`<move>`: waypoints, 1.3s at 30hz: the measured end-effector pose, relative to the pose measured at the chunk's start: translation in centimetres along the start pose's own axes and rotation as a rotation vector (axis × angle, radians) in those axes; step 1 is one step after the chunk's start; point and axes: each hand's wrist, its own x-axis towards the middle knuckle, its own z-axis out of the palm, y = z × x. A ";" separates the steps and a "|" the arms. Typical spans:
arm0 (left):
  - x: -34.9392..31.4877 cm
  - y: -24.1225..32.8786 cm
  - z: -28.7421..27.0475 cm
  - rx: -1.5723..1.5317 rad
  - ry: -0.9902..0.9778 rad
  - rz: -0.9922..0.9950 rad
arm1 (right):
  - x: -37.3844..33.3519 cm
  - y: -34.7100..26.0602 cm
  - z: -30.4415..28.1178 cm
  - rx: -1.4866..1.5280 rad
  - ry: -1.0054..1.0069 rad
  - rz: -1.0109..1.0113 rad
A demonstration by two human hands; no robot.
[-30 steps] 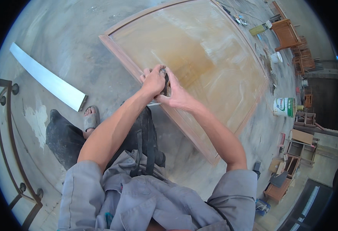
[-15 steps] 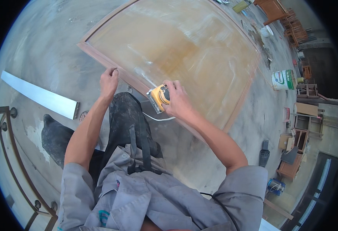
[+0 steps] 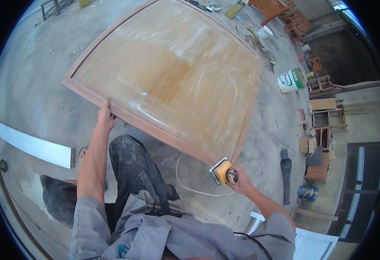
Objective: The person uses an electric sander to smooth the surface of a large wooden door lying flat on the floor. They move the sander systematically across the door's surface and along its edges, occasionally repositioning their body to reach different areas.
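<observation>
Left hand [image 3: 106, 117]: fingers gripping framed panel [image 3: 155, 84] by its edge;
Right hand [image 3: 243, 179]: fingers wrapped round yellow sander [image 3: 220, 173], near panel corner

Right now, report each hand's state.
Left hand: closed on the reddish wooden frame.
Right hand: closed around the yellow and black power sander.

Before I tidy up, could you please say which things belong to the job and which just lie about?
In use:
yellow sander, in the right hand
framed panel, left hand on it

Apparently lying about:
white bucket
pale board
</observation>
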 end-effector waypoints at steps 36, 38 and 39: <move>-8.1 -1.7 -1.2 -0.098 0.130 0.052 | 32.5 -18.0 0.5 -0.316 -0.092 -0.716; -8.1 -1.7 -1.1 -0.097 0.126 0.054 | 33.7 -19.9 1.3 -0.322 -0.067 -0.763; -8.2 -1.8 -1.1 -0.099 0.129 0.056 | 34.2 -20.8 1.7 -0.322 -0.066 -0.766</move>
